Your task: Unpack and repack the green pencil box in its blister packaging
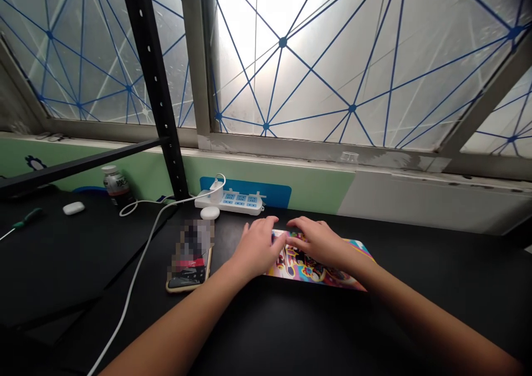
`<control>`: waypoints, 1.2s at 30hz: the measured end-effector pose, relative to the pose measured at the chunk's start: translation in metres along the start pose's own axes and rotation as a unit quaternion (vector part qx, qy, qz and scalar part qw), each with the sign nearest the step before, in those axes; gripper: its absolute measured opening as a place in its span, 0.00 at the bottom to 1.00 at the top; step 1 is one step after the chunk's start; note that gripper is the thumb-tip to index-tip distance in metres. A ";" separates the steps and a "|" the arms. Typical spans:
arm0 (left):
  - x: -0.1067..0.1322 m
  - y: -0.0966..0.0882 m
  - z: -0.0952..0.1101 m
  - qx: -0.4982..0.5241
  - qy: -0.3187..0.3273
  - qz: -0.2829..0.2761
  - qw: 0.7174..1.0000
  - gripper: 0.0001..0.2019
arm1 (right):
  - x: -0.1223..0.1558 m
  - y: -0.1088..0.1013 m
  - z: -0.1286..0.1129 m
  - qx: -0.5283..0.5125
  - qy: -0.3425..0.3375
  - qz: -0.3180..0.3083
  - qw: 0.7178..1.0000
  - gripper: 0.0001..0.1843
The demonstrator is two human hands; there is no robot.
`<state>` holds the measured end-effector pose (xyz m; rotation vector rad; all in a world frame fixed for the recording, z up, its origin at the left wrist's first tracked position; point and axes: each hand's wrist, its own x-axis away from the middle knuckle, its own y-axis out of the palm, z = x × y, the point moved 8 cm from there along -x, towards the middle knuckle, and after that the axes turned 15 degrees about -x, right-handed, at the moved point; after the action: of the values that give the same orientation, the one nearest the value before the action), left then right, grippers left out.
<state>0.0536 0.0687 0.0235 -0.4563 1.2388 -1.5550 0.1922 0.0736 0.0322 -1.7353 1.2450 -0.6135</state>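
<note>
A flat, brightly coloured printed board (332, 273) lies on the black table (436, 276) in front of me. My left hand (260, 245) rests on its left end, fingers stretched out and lying flat. My right hand (318, 242) lies palm down on the board's middle, fingers spread toward the left hand. The fingertips of both hands almost meet over the board's far left corner. Neither hand holds anything that I can see.
A phone (189, 259) lies left of the board, a small white round object (210, 212) behind it. A white power strip (230, 201) with a cable (133, 287) sits by the wall. Farther left are a bottle (116, 186), a white case (73, 208), a green-handled screwdriver (22, 219) and a black rack post (155, 87).
</note>
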 end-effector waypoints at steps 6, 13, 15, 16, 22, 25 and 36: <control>0.005 0.002 0.014 -0.146 0.052 -0.009 0.988 0.27 | 0.054 -0.039 0.074 -0.043 0.071 0.024 0.996 0.25; 0.010 -0.033 0.042 -0.246 0.134 0.124 0.952 0.18 | 0.075 -0.070 0.058 0.042 0.015 0.176 0.983 0.20; 0.013 -0.040 0.049 -0.262 0.159 0.129 0.943 0.13 | 0.082 -0.072 0.039 0.079 -0.027 0.189 0.978 0.16; 0.015 -0.043 0.053 -0.266 0.170 0.129 0.940 0.11 | 0.086 -0.071 0.030 0.089 -0.047 0.189 0.977 0.13; 0.028 -0.031 0.070 -0.288 0.219 0.072 0.929 0.09 | 0.096 -0.038 -0.002 0.161 -0.119 0.099 0.975 0.06; 0.029 -0.014 0.070 -0.289 0.222 0.006 0.931 0.16 | 0.094 -0.009 -0.006 0.217 -0.129 0.052 0.966 0.14; 0.008 0.003 0.019 -0.202 0.137 -0.032 0.969 0.37 | 0.080 -0.023 0.019 0.058 -0.039 0.008 0.998 0.17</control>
<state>0.0671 0.0531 0.0263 -0.5565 1.7853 -1.4526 0.2484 0.0097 0.0353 -1.6366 1.1469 -0.5913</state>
